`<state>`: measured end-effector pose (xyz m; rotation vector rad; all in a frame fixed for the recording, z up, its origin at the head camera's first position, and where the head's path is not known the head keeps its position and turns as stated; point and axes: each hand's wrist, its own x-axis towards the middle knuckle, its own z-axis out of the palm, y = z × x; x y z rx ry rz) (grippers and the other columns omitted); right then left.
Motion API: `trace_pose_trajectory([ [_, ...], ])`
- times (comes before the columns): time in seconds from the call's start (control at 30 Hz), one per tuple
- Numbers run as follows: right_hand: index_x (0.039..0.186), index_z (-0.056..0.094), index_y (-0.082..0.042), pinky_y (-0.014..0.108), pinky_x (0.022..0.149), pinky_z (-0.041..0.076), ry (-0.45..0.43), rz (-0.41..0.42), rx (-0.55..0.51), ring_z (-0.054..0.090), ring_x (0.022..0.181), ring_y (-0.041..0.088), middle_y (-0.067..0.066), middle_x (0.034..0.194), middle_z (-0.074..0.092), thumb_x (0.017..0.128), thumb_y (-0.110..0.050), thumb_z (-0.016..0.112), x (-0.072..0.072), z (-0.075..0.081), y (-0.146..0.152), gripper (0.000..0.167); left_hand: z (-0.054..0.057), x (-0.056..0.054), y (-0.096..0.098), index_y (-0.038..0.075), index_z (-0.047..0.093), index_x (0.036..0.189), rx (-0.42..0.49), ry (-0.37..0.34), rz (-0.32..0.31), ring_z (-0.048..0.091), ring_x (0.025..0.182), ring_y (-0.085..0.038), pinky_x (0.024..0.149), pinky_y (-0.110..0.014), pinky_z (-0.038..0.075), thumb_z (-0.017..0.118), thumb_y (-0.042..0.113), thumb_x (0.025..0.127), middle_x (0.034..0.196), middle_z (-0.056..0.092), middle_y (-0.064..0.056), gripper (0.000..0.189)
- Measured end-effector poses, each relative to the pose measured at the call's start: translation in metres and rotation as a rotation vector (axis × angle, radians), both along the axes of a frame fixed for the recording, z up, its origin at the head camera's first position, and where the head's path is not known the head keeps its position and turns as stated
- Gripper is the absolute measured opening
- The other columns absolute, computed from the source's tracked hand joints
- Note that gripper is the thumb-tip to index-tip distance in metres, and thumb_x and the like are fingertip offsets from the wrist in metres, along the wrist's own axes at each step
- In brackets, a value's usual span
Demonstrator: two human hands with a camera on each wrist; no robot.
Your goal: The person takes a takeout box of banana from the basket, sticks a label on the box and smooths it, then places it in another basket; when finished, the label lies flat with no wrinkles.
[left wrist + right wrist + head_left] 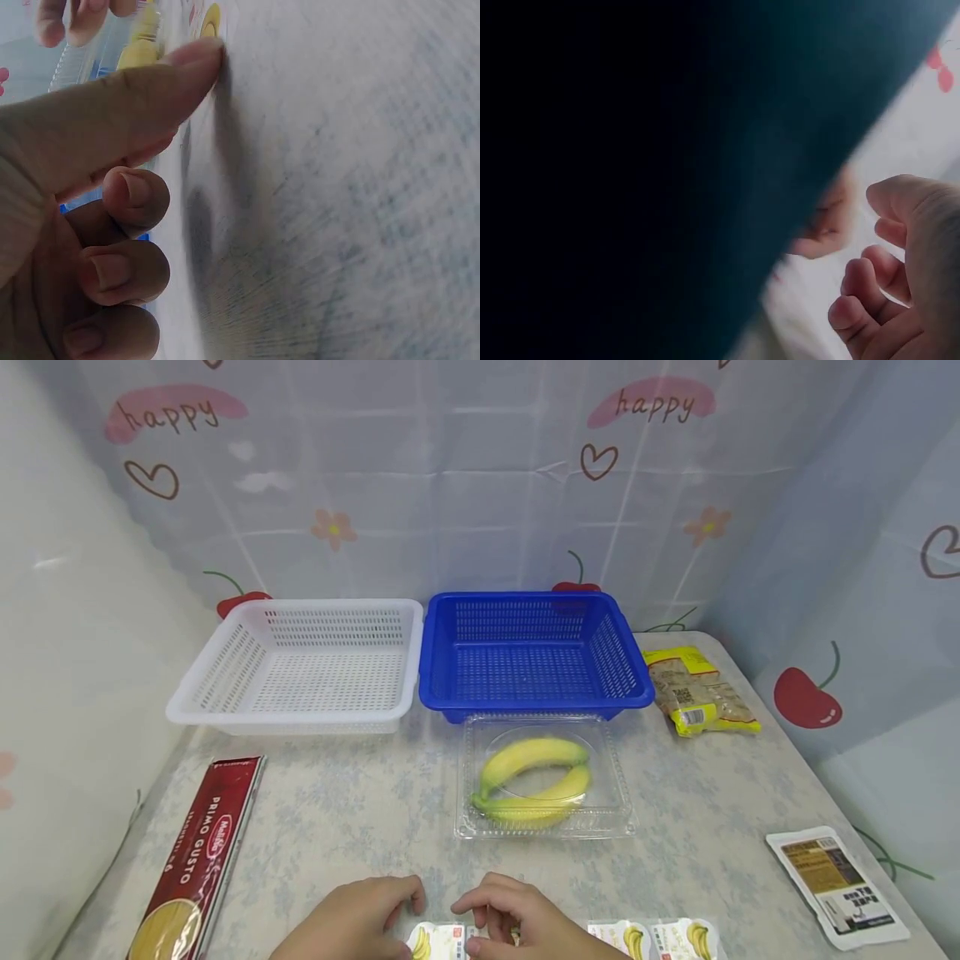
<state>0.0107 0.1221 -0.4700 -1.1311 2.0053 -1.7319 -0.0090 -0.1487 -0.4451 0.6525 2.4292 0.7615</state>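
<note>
A strip of white banana labels (686,939) lies flat at the table's near edge, each printed with yellow bananas. My left hand (358,914) is at its left end, thumb tip right at the edge of the first label (438,941) and fingers loosely curled, apart from the thumb. Over the middle of the strip, my right hand (517,918) hides some labels, its thumb by the first ones. Loosely bent fingers (859,277) with nothing between them show in the right wrist view. Beyond both hands stands a clear plastic box (615,777) with two bananas (536,760) inside.
At the back, a white basket (300,718) stands beside a blue basket (536,700). A red spaghetti pack (198,852) lies on the left. On the right are a yellow-and-clear food bag (701,689) and a white flat pack (836,885). A dark blur covers much of the right wrist view.
</note>
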Motion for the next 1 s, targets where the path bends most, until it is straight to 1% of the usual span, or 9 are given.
trace_pose_trajectory([
  [0.17,0.127,0.062,-0.009,0.013,0.057,0.046,0.007,0.015,0.057,0.042,0.07,-0.012,0.01,0.094,0.059,0.099,-0.01,0.06,-0.004,-0.014,-0.008,0.029,0.0,-0.002,-0.001,0.028,0.063,0.096,0.002,0.002,0.003,0.042,0.057,-0.001,0.051,-0.023,0.037,0.085,0.022,0.075,0.067,0.048,0.015,0.031],
  [0.23,0.127,0.062,-0.01,0.012,0.058,0.046,0.021,0.018,0.08,0.042,0.068,-0.01,0.009,0.095,0.06,0.099,-0.012,0.06,-0.006,-0.017,-0.011,0.028,0.001,-0.003,-0.001,0.028,0.064,0.097,-0.002,0.005,0.009,0.042,0.057,-0.001,0.052,-0.023,0.037,0.084,0.023,0.077,0.068,0.048,0.015,0.029],
  [0.27,0.127,0.062,-0.01,0.012,0.058,0.046,0.007,0.018,0.084,0.043,0.068,-0.009,0.009,0.095,0.06,0.099,-0.012,0.06,-0.007,-0.018,-0.012,0.028,0.001,-0.004,-0.002,0.028,0.064,0.096,-0.004,0.008,0.014,0.042,0.056,-0.001,0.052,-0.023,0.037,0.083,0.023,0.077,0.067,0.048,0.015,0.027],
  [0.43,0.125,0.063,-0.011,0.012,0.06,0.047,0.121,-0.022,0.127,0.045,0.068,0.0,0.005,0.094,0.06,0.098,-0.017,0.063,-0.014,-0.018,-0.016,0.027,0.001,-0.007,-0.003,0.027,0.065,0.097,0.007,0.051,0.025,0.039,0.055,0.0,0.051,-0.022,0.036,0.081,0.023,0.079,0.066,0.046,0.015,0.024],
  [0.47,0.125,0.063,-0.012,0.011,0.06,0.046,0.139,-0.03,0.141,0.044,0.069,0.0,0.004,0.093,0.06,0.098,-0.018,0.064,-0.015,-0.018,-0.017,0.027,0.002,-0.007,-0.003,0.027,0.065,0.097,0.014,0.056,0.026,0.039,0.055,0.0,0.051,-0.021,0.036,0.081,0.024,0.079,0.066,0.045,0.015,0.024],
  [0.53,0.124,0.063,-0.013,0.01,0.061,0.045,0.22,-0.055,0.175,0.043,0.07,-0.002,0.0,0.091,0.058,0.098,-0.019,0.064,-0.017,-0.017,-0.019,0.027,0.002,-0.008,-0.004,0.027,0.065,0.099,0.019,0.071,0.027,0.038,0.055,0.001,0.051,-0.021,0.036,0.082,0.03,0.08,0.066,0.045,0.015,0.026],
  [0.67,0.122,0.065,-0.015,0.007,0.062,0.044,0.307,-0.094,0.228,0.042,0.072,-0.005,-0.004,0.088,0.055,0.097,-0.021,0.065,-0.02,-0.019,-0.022,0.025,0.002,-0.01,-0.004,0.027,0.064,0.098,0.021,0.082,0.034,0.038,0.055,0.001,0.05,-0.021,0.036,0.082,0.04,0.077,0.067,0.046,0.015,0.031],
  [0.87,0.122,0.065,-0.016,0.008,0.065,0.044,0.288,-0.103,0.269,0.042,0.075,-0.006,-0.005,0.089,0.055,0.095,-0.027,0.069,-0.021,-0.019,-0.024,0.029,-0.001,-0.011,-0.003,0.027,0.063,0.094,0.016,0.052,0.032,0.036,0.055,0.001,0.049,-0.021,0.034,0.085,0.033,0.074,0.066,0.045,0.014,0.03],
  [1.0,0.123,0.065,-0.015,0.009,0.069,0.046,0.259,-0.111,0.307,0.044,0.079,-0.005,-0.006,0.09,0.055,0.094,-0.033,0.069,-0.021,-0.017,-0.025,0.034,-0.003,-0.011,-0.003,0.027,0.061,0.092,0.027,0.041,0.03,0.036,0.054,0.0,0.049,-0.021,0.034,0.084,0.029,0.075,0.066,0.044,0.014,0.029],
])
